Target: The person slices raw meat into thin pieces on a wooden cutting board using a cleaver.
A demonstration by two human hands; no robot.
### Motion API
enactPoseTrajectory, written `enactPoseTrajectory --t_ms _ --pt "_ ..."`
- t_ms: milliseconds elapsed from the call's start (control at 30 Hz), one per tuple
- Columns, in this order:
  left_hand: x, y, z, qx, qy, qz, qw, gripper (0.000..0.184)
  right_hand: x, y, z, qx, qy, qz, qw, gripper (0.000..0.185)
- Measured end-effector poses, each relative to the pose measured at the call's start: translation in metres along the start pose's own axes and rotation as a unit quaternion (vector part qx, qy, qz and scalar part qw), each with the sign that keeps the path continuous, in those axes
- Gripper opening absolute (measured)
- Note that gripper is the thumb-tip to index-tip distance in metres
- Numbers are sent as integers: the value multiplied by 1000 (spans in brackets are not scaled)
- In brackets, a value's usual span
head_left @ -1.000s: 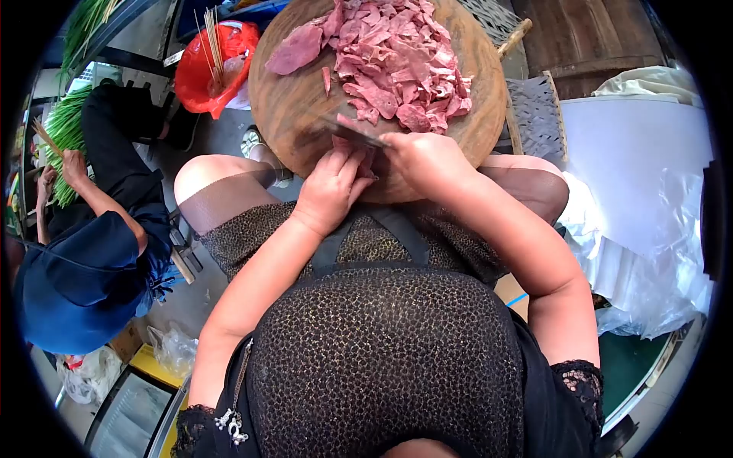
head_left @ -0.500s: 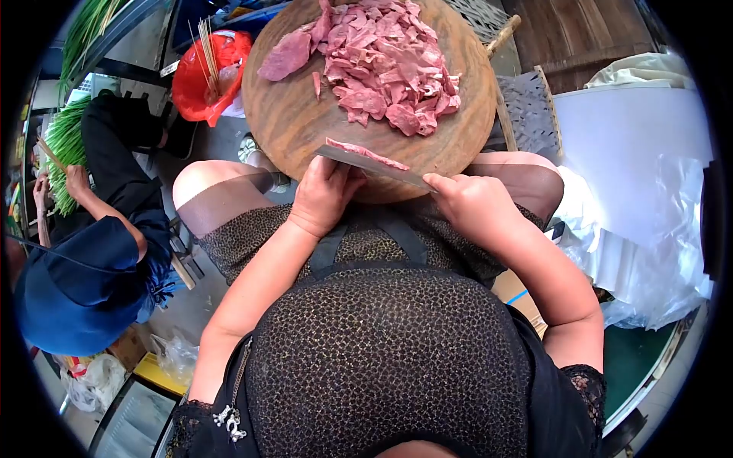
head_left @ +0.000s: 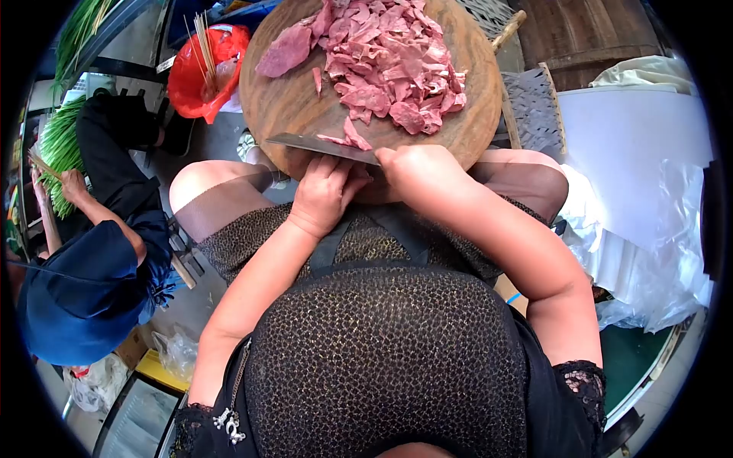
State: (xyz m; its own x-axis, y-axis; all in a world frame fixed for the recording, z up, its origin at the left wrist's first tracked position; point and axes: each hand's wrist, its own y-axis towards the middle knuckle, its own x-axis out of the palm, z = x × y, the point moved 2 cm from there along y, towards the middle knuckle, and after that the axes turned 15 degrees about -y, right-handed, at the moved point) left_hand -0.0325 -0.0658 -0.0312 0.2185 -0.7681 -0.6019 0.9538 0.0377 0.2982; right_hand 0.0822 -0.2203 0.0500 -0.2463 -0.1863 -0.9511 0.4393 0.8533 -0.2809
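Observation:
My right hand [head_left: 420, 174] is closed round the handle end of a kitchen knife [head_left: 305, 143], its broad blade pointing left across the near part of a round wooden chopping board [head_left: 282, 107]. Behind the blade, on the side toward my body, my left hand [head_left: 324, 192] has its fingers bent and drawn together, with the tips against or just under the knife. Whatever these fingers hold is hidden. Beyond the blade lie freshly cut meat slices [head_left: 354, 136]. A heap of sliced pink meat [head_left: 397, 65] covers the far side of the board, with a larger meat piece [head_left: 284, 53] at its left.
Left of the board stands a red bag-lined bucket [head_left: 187, 88] with thin wooden sticks. Another person [head_left: 84, 275] in dark blue sits at the left, handling sticks by green stalks [head_left: 62, 141]. To the right are a woven chair [head_left: 531, 107] and a white surface [head_left: 634, 153] with plastic sheeting.
The knife and my right hand have moved left. A strip of meat that lay along the blade now rests as slices on the board beyond it. My left hand has barely shifted.

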Motion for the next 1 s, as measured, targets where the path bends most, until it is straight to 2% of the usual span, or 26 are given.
enactPoseTrajectory --t_ms 33,100,167,200,267,433,500,567,633,967,1000 --pt "0 -1 0 -4 -9 0 1000 50 4 6 -1 -9 -1 29 1000 14" --pt "-1 -3 3 -3 2 5 1000 49 3 15 6 -1 21 -3 1000 15" --pt "0 -2 1 10 5 18 1000 48 11 11 14 68 47 58 995 21" --pt "0 -3 -3 28 2 14 1000 45 9 6 18 66 43 61 995 21" --pt "0 -3 -3 21 2 21 1000 44 6 -14 21 46 65 129 988 25" --pt "-1 -4 3 9 16 11 1000 45 -5 -70 26 31 23 84 996 25" --pt "-3 0 7 8 7 9 1000 45 -4 -84 28 42 7 30 999 26" --pt "-5 3 10 6 0 4 1000 44 -4 -90 26 37 0 40 999 26" --pt "-6 5 11 1 -35 9 999 43 -6 -92 24 43 -19 42 998 25" --pt "-2 -2 2 -13 -2 21 1000 43 -15 -52 14 14 -61 -25 998 25" --pt "-1 -2 0 6 13 25 1000 44 -16 -44 10 15 -47 -37 998 18"
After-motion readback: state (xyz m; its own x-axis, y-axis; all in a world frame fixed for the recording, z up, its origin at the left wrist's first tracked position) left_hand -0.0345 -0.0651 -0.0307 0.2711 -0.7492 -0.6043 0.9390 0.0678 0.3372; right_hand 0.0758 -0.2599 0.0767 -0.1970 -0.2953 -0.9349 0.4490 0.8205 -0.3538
